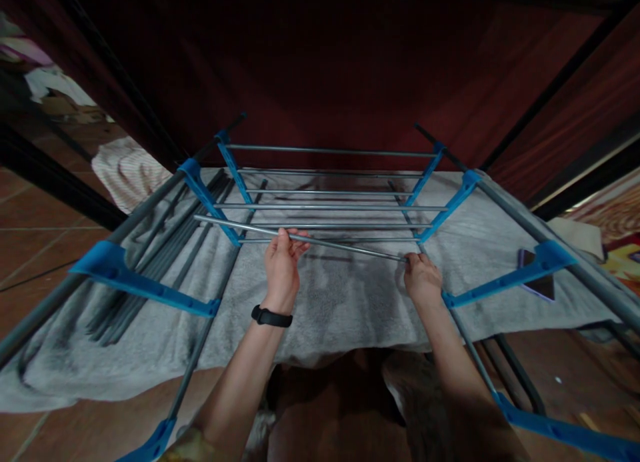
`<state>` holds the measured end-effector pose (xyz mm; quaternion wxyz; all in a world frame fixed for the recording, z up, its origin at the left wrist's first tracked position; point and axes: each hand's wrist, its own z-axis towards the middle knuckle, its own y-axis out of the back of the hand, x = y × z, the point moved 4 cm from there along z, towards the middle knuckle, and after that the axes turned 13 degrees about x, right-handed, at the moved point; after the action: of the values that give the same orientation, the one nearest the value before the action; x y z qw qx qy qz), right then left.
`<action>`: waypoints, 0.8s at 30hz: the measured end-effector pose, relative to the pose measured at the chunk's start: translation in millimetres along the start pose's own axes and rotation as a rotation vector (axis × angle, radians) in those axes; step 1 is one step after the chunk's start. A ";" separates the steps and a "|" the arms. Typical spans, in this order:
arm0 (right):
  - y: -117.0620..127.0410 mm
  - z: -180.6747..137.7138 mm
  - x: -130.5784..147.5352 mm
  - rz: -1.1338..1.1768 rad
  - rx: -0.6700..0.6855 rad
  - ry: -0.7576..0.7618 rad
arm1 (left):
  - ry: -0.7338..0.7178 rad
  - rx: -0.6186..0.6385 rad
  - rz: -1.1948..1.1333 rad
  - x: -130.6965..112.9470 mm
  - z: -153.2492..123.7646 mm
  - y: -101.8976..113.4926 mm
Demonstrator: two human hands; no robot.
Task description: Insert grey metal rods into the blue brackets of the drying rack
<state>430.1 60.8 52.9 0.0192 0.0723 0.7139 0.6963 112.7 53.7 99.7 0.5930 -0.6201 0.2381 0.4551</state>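
Both grips clasp one loose grey rod (345, 247) slanting over the towel (350, 309) inside the drying rack (325, 151), the left grip (283, 262) mid-length and the right grip (423, 279) pinching its end, which seemingly needs lining up with the blue bracket (443, 212).

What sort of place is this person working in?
Most likely a room in a home: reddish floor tiles, a dark red curtain, and a grey towel spread under a clothes-drying rack. The left hand and right hand hold a thin grey rod.
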 end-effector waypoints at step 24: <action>5.6 3.9 -8.0 0.066 -0.093 0.051 | -0.099 -0.401 0.015 -31.9 25.6 69.6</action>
<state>438.9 63.7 57.8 -0.0184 0.0771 0.6782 0.7306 32.3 57.4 93.6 0.4654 -0.7009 0.1179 0.5275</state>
